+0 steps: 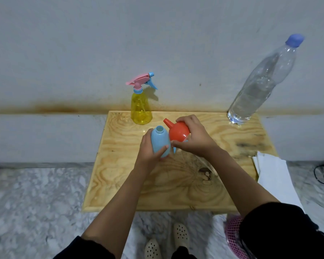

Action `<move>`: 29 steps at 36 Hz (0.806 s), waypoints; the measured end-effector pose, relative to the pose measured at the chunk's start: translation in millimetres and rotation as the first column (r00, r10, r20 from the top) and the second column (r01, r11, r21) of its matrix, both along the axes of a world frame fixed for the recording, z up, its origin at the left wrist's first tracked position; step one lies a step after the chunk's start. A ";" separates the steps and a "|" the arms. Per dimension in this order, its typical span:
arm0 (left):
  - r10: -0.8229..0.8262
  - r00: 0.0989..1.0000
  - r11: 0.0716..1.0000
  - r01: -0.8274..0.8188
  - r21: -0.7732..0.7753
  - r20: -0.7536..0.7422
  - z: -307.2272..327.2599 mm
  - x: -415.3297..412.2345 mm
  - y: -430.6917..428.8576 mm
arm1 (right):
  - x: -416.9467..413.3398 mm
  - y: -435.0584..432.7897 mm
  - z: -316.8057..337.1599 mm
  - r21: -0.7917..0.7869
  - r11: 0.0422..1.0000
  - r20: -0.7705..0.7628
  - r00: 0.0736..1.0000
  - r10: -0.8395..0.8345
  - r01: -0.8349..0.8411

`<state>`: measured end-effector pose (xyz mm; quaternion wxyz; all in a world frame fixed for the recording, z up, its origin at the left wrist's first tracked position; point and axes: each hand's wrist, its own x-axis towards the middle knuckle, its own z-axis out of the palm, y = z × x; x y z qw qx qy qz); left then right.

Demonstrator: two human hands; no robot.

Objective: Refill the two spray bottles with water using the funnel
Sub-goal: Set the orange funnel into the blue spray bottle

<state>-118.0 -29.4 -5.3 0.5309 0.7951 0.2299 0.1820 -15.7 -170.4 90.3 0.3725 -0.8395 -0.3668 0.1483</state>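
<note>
My left hand (151,148) grips a light blue spray bottle body (159,141) with its neck open and no spray head on it, held over the wooden table (176,184). My right hand (193,137) holds an orange funnel (177,130) right beside the blue bottle, spout pointing up and to the left. A bit of light blue plastic shows under my right hand; I cannot tell what it is. A yellow spray bottle (140,107) with a pink and blue spray head stands upright at the table's back edge. A large clear water bottle (260,86) with a blue cap stands at the back right.
The table stands against a grey wall (157,43). White paper sheets (273,174) lie off the table's right edge. A pink mesh item (232,234) sits at the lower right. The floor (36,202) is marble, and my feet in pale perforated shoes (180,234) show below.
</note>
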 end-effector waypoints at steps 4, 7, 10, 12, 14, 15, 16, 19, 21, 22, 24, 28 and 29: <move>-0.014 1.000 1.000 0.014 -0.027 0.006 -1.4 0.5 0.2 | -2.2 4.7 -0.2 -0.011 1.000 -0.006 1.000 -0.020 0.020; -0.019 1.000 0.998 0.019 -0.055 0.002 -3.5 1.2 0.9 | -2.4 6.8 -0.7 -0.008 1.000 -0.017 1.000 -0.017 0.016; -0.019 1.000 0.996 0.019 -0.082 0.001 -5.3 1.3 2.2 | -1.8 7.7 -1.1 -0.007 1.000 0.002 1.000 -0.006 0.006; -0.023 1.000 0.996 0.024 -0.089 0.007 -6.4 1.8 2.2 | -1.9 8.5 -0.5 0.014 1.000 -0.010 1.000 -0.006 0.006; -0.030 0.999 0.996 0.031 -0.083 0.016 -5.7 2.2 1.7 | -2.6 9.5 0.4 0.036 0.999 -0.036 0.999 -0.003 0.005; -0.031 0.999 0.996 0.033 -0.080 0.022 -5.8 2.5 1.6 | -2.8 10.0 0.9 0.041 0.999 -0.041 0.999 0.000 0.002; -0.029 0.999 0.997 0.031 -0.076 0.024 -6.1 2.6 1.6 | -2.7 10.9 1.2 0.040 0.999 -0.037 0.999 0.004 -0.002; -0.031 0.999 0.996 0.033 -0.079 0.025 -9.4 2.7 3.3 | -1.9 14.2 3.4 0.011 1.000 -0.015 1.000 0.016 -0.015; -0.031 0.999 0.996 0.033 -0.079 0.016 -11.4 3.1 4.2 | -1.6 16.6 6.5 -0.011 1.000 -0.004 1.000 0.020 -0.020; -0.032 0.999 0.997 0.033 -0.072 0.013 -10.9 3.0 3.9 | -1.7 17.7 8.6 -0.019 1.000 -0.001 1.000 0.025 -0.025; -0.033 0.999 0.998 0.034 -0.049 0.010 -9.2 2.9 3.0 | -0.9 19.8 13.6 -0.034 0.999 0.001 0.999 0.040 -0.040; -0.037 0.999 0.999 0.037 -0.004 0.008 -9.5 2.9 2.1 | 2.9 26.1 23.8 -0.093 0.992 0.047 0.994 0.095 -0.090; -0.039 0.999 0.999 0.039 0.004 0.011 -9.4 3.0 2.5 | 4.1 28.8 26.3 -0.113 0.988 0.064 0.991 0.114 -0.106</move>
